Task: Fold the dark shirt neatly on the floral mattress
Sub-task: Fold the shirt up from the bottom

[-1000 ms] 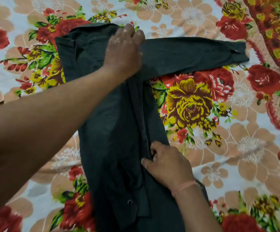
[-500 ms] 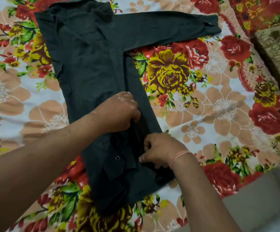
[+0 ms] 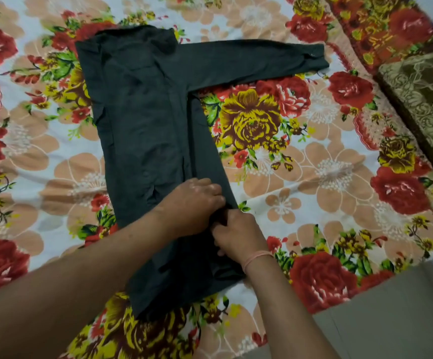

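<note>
While both hands pinch the dark shirt [image 3: 143, 130] hem near-right, left hand [image 3: 194, 200] & right hand [image 3: 238, 234] touching, sleeve [image 3: 251, 60] runs far-right.

Both forearms run out of the frame at the bottom edge, and the left forearm [image 3: 86, 275] covers part of the dark shirt [image 3: 145, 120] near its hem. The fingertips of the left hand [image 3: 193, 200] and the right hand [image 3: 238, 235] are tucked into the cloth, so their grip cannot be made out. The floral mattress [image 3: 313, 177] and the brown patterned cloth [image 3: 427, 99] at the right are cut off by the frame edges.
</note>
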